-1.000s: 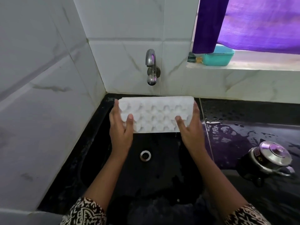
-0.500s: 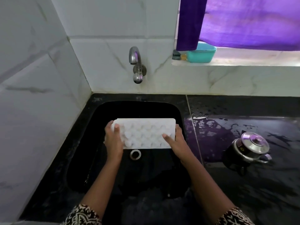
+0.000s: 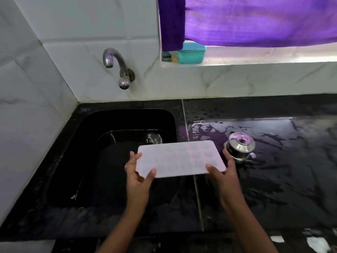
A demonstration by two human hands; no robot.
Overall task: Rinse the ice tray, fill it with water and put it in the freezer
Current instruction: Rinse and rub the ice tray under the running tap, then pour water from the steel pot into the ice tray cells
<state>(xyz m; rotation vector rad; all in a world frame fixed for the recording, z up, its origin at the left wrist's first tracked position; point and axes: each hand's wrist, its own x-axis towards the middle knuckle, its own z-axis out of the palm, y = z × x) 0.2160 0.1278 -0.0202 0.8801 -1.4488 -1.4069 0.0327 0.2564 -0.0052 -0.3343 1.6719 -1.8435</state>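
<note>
White ice tray [image 3: 179,157] — faint heart moulds

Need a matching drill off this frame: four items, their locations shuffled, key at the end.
Things:
1. ice tray
2. tap
3. teal tub
4. steel pot

Places:
A. on the wet counter, right of the sink
B. on the window ledge
C. gripped by the left hand and the right hand
D. on the tiled wall above the sink

Pairs: 1-C, 2-D, 3-B, 4-A
</note>
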